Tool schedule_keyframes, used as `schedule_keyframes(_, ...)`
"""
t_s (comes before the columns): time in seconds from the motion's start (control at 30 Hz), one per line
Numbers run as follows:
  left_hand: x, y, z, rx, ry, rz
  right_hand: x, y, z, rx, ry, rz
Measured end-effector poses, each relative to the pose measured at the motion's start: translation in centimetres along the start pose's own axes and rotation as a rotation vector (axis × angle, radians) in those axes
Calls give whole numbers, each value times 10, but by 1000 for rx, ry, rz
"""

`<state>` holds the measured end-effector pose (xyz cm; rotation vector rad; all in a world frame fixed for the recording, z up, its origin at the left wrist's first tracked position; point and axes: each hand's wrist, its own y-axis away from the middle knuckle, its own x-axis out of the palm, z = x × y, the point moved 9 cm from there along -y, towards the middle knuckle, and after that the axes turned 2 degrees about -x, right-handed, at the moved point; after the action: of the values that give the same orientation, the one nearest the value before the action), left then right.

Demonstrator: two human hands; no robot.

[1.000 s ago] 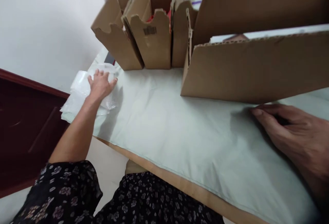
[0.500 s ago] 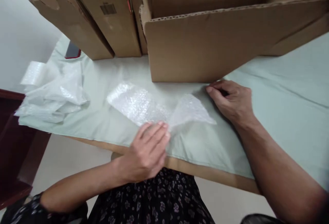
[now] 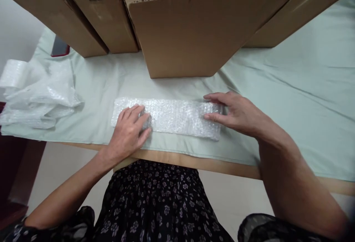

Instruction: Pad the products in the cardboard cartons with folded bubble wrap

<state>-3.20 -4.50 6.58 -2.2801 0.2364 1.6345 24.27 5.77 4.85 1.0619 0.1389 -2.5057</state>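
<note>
A strip of clear bubble wrap (image 3: 174, 118) lies flat on the pale green cloth, parallel to the table's front edge. On its left end rests my left hand (image 3: 129, 128), palm down with the fingers apart. My right hand (image 3: 231, 112) is at the strip's right end, thumb and fingers spread over it, with nothing gripped between them. Just behind the strip stands a large open cardboard box (image 3: 183, 38).
A crumpled heap of bubble wrap (image 3: 44, 94) lies at the table's left end. Behind it is a dark phone with a red edge (image 3: 60, 46). More cardboard boxes (image 3: 111, 23) stand along the back left. The table's wooden edge (image 3: 172, 157) runs in front of me.
The bubble wrap strip, bent and twisted before, now lies straight and flat. My left hand has shifted left onto it, and my right hand has come from the box's base onto its right end.
</note>
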Motion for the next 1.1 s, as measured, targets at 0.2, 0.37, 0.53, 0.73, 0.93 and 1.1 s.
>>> schedule_keyframes(0.2,-9,-3,17,24,-13,-70,-5,18,23,-166,15,-112)
schedule_keyframes(0.37,-17,-32,-1,50,-3,-96,-3,19,31,-338,335,-251)
schedule_keyframes(0.53,13,-65,-23,135,114,70,8,18,27,-385,383,-371)
schedule_keyframes(0.73,32,-87,-31,121,171,182,-1,30,39,-447,309,-576)
schedule_keyframes(0.93,7,-76,-30,165,41,258,-26,46,29,-391,18,-680)
schedule_keyframes(1.1,-29,-57,19,42,-133,267,-39,42,11,-293,-58,-532)
